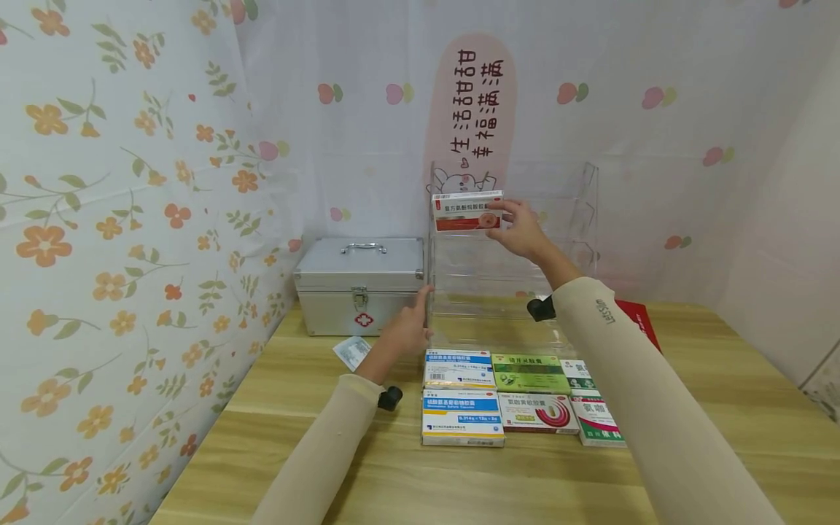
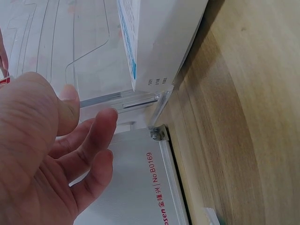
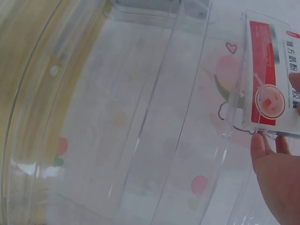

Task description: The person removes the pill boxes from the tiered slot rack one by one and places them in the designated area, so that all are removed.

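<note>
My right hand (image 1: 520, 230) pinches the right end of a white-and-red medicine box (image 1: 462, 212), which stands upright at the top left of the clear tiered rack (image 1: 499, 286). In the right wrist view this box (image 3: 267, 75) overlaps the clear plastic. Down at the rack's left side, my left hand (image 1: 408, 329) reaches the edge, one finger extended upward. Its fingers (image 2: 101, 133) are loosely bent and apart in the left wrist view; whether they press the panel is unclear. Close by stands a blue-and-white medicine box (image 1: 458, 370).
Before the rack lie a second blue-and-white box (image 1: 461, 418), a green box (image 1: 531, 374), a red-and-white box (image 1: 538, 413) and pink-green boxes (image 1: 599, 418). A silver first-aid case (image 1: 361, 284) and a small packet (image 1: 352, 352) sit left; something red (image 1: 639, 324) lies behind my right arm.
</note>
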Tool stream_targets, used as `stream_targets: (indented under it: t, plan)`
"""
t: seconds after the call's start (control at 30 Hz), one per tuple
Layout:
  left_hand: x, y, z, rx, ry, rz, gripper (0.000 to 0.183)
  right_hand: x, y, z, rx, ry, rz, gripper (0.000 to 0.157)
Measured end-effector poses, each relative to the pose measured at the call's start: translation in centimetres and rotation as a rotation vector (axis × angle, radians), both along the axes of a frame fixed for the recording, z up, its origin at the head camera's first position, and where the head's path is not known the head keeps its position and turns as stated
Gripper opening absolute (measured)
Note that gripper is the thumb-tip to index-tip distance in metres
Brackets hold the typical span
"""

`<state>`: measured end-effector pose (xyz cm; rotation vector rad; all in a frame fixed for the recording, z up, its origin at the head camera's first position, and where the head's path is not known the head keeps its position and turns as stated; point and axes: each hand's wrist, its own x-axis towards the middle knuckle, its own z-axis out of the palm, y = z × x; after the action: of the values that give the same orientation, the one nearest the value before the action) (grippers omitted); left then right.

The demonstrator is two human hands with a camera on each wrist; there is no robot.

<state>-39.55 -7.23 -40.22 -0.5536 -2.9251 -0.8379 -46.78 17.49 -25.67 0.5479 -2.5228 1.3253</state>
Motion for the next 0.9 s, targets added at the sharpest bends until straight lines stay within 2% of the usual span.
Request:
stream_targets:
  t: [0.1,0.27,0.37,0.5,0.57,0.9]
  plan:
    - [0.1,0.1,0.1,-0.006,0.001,0.000,0.092,0.1,0.1,0.1,0.006,0.014,0.015,0.051]
    - [0.2,0.2,0.1,-0.014,0.008,0.007,0.090,0.3,0.1,0.1,0.004,0.091,-0.019,0.043]
    - [0.3,0.3,0.0,-0.006,0.013,0.008,0.090,0.5,-0.1,0.2,-0.032,0.185,-0.067,0.038]
    - [0.3,0.3,0.0,0.003,0.021,0.002,0.090,0.7,-0.4,0.5,-0.073,0.353,-0.160,0.031]
    - [0.3,0.4,0.0,0.006,0.020,0.003,0.090,0.9,-0.5,0.6,-0.100,0.401,-0.192,0.030]
    - [0.3,0.2,0.1,0.041,-0.012,0.032,0.092,1.9,0.7,0.1,-0.194,0.400,-0.223,0.031]
